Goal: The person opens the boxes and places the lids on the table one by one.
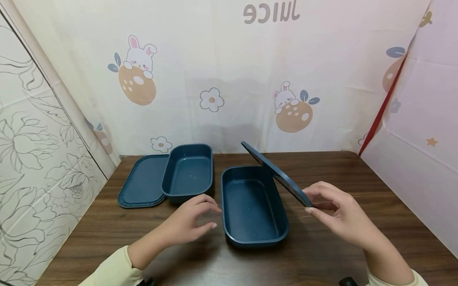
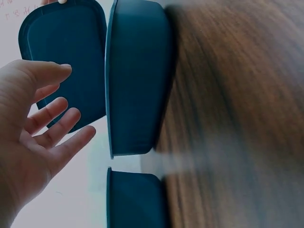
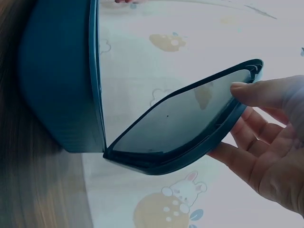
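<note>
A dark blue rectangular food container (image 1: pixel 250 216) stands uncovered on the table, in front of the person. My right hand (image 1: pixel 341 210) pinches the edge of a dark blue lid (image 1: pixel 280 174), thumb on one face and fingers on the other. The lid is tilted up beside the container, its far corner raised; in the right wrist view its lower corner meets the rim. Just left of the container's near half, my left hand (image 1: pixel 189 222) hovers with loosely bent, spread fingers, holding nothing. The left wrist view shows that hand (image 2: pixel 38 128) with its fingers apart.
Behind the left hand stands a second, smaller uncovered blue container (image 1: pixel 189 174). Another blue lid (image 1: pixel 144 184) lies flat at its left, partly under or behind it. A printed curtain (image 1: pixel 232 59) hangs along the back of the brown wooden table (image 1: pixel 322 254).
</note>
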`<state>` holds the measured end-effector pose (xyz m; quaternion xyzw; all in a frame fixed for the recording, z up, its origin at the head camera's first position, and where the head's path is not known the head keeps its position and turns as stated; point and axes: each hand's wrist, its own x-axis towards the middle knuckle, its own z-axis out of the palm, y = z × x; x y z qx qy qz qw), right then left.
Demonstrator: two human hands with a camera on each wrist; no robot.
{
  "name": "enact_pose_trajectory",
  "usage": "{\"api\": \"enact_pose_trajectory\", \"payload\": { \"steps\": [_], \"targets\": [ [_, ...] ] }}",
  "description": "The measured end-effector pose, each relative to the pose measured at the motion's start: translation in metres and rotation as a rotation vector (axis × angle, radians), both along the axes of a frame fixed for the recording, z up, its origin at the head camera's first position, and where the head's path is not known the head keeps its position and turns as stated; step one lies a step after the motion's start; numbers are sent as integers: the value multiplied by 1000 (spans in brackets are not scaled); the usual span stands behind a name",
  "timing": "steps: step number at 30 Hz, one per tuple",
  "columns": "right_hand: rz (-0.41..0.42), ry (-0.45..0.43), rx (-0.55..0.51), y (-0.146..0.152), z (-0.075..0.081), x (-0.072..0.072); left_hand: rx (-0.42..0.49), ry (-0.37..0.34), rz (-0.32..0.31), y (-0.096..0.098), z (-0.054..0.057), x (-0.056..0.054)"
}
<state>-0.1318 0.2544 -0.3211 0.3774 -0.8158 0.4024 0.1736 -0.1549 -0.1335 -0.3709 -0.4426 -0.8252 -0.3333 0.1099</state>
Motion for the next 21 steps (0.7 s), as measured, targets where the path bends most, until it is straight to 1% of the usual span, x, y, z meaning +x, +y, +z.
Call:
{"api": "enact_pose_trajectory", "payload": {
  "steps": [2,5,9,12,15,18,21],
  "targets": [
    [-14,-12,-15,3,-1,0,13,-49,17,-1,-2,2],
    [-41,-17,-25,7,-2,0,32,-141,42,-3,-5,4],
    [-63,-27,-44,11,-5,-1,55,-267,99,-3,-9,5],
    [-60,-48,-75,15,-7,-2,77,-354,140,-3,-12,3],
    [-48,-76,-121,18,-9,-3,108,-448,168,-2,-15,1],
    [-17,-103,-173,22,-11,-5,146,-548,181,0,-18,-1],
    [-25,-110,-194,25,-13,-5,184,-626,193,4,-20,-1]
  ]
}}
